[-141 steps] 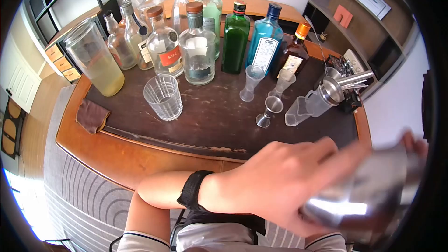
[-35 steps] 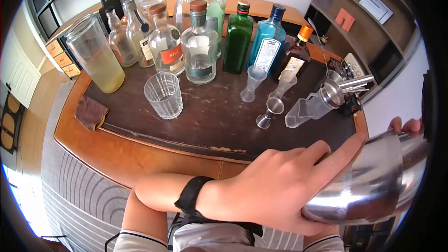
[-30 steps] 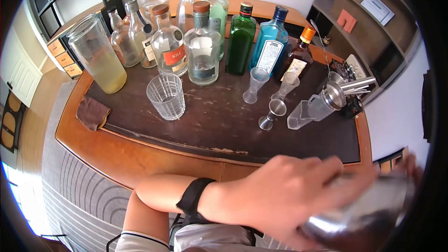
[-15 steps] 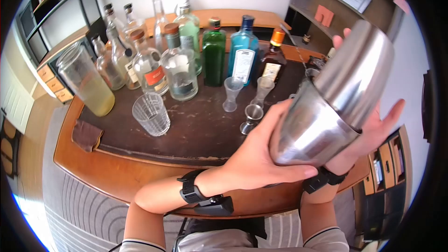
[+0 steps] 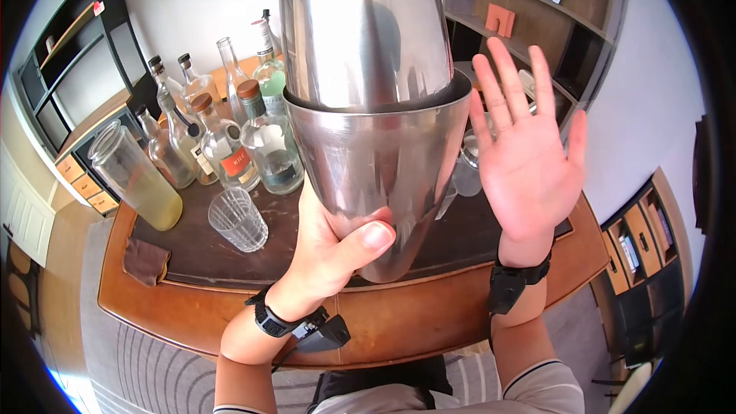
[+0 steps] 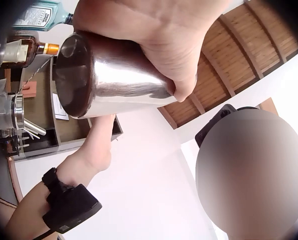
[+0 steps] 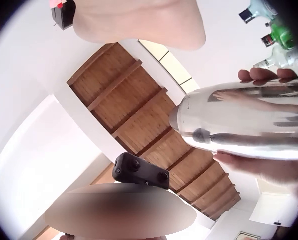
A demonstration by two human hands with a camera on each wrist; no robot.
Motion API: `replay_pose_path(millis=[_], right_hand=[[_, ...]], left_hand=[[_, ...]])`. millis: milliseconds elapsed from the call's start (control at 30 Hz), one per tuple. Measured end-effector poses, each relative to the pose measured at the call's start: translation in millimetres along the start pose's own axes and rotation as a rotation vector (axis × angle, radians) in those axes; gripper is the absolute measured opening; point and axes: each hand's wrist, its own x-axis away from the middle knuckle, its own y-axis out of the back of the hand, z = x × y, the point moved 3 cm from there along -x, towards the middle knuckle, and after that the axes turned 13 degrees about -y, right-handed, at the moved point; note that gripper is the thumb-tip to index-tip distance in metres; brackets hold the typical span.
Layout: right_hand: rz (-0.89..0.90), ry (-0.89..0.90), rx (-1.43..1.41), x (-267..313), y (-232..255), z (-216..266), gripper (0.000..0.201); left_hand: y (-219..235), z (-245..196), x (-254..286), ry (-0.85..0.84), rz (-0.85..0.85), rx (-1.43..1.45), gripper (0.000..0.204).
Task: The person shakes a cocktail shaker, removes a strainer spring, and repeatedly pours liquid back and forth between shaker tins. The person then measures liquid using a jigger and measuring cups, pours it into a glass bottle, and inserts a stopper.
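Observation:
A two-piece metal cocktail shaker (image 5: pixel 376 157) stands upright in the head view, its smaller tin set mouth-down in the larger one, a little askew. My left hand (image 5: pixel 326 249) grips the larger tin near its base, thumb across the front. To its right my right hand (image 5: pixel 529 172) is raised, palm showing and fingers spread, holding nothing. In the left wrist view the shaker tin (image 6: pixel 124 75) shows its base, with the left hand (image 6: pixel 154 35) around it. The right wrist view shows the shaker (image 7: pixel 244 117) from the other end, apart from the right hand (image 7: pixel 139 22).
Several bottles (image 5: pixel 272 146) stand on the left and back of the dark tabletop (image 5: pixel 192 264). A pitcher of cloudy yellow liquid (image 5: pixel 138 176), a cut-glass tumbler (image 5: pixel 239 221) and a brown cloth (image 5: pixel 146 261) are at left. The shaker hides the middle.
The shaker has come from the lower right up to the centre, turning upright. My right hand has let go of it and spread open; my left hand keeps its grip.

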Motion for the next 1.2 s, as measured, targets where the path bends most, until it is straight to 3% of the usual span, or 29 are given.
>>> replay_pose_path(millis=[200,333,400,433,467,567,633,667,733,767,800,833,867,967,1067,1133,1200], right_hand=[[-0.003,-0.064,-0.21,-6,3,-12,0.085],[0.03,-0.074,-0.236,-7,3,-17,0.077],[0.152,-0.103,-0.361,-6,12,-15,0.069],[-0.025,-0.109,-0.331,-2,13,-13,0.066],[0.091,-0.169,-0.114,1,16,-16,0.069],[0.076,-0.099,0.015,11,26,-16,0.071],[-0.064,0.089,0.308,17,27,-17,0.073],[-0.063,0.087,0.306,17,24,-17,0.073],[-0.302,-0.009,0.787,15,12,-19,0.076],[-0.367,-0.061,1.034,11,0,-27,0.087],[-0.345,-0.083,0.944,12,-7,-35,0.103],[-0.259,-0.092,1.148,11,-3,-41,0.131],[-0.071,-0.158,1.313,12,-6,-45,0.14],[-0.006,-0.257,1.151,14,-8,-70,0.137],[-0.083,-0.312,1.077,13,-1,-79,0.133],[-0.052,-0.23,1.073,10,2,-80,0.129],[-0.042,-0.195,1.061,11,-2,-80,0.124]], left_hand=[[2,-10,-5,-0.008,-0.03,-0.061,0.09],[6,-10,-9,-0.056,-0.074,-0.098,0.088],[6,-11,-10,-0.062,-0.094,-0.08,0.087],[5,-11,-10,-0.062,-0.096,-0.081,0.087],[4,-12,-10,-0.048,-0.085,-0.082,0.086],[0,-15,-11,-0.025,-0.05,-0.078,0.085],[-4,-16,-12,-0.013,-0.021,-0.041,0.087],[-5,-16,-12,-0.013,-0.024,-0.041,0.087],[-7,-16,-13,-0.03,-0.021,-0.034,0.088],[-8,-17,-15,-0.029,-0.016,-0.037,0.089],[-7,-17,-16,-0.031,-0.019,-0.039,0.089],[-6,-16,-17,-0.024,-0.016,-0.066,0.089],[-5,-15,-17,-0.017,-0.011,-0.093,0.089],[-3,-15,-17,-0.022,-0.007,-0.089,0.089],[-1,-19,-14,0.042,-0.021,-0.076,0.091],[4,-20,-14,-0.013,0.028,-0.132,0.094],[13,-31,-18,-0.175,0.055,-0.132,0.102]])
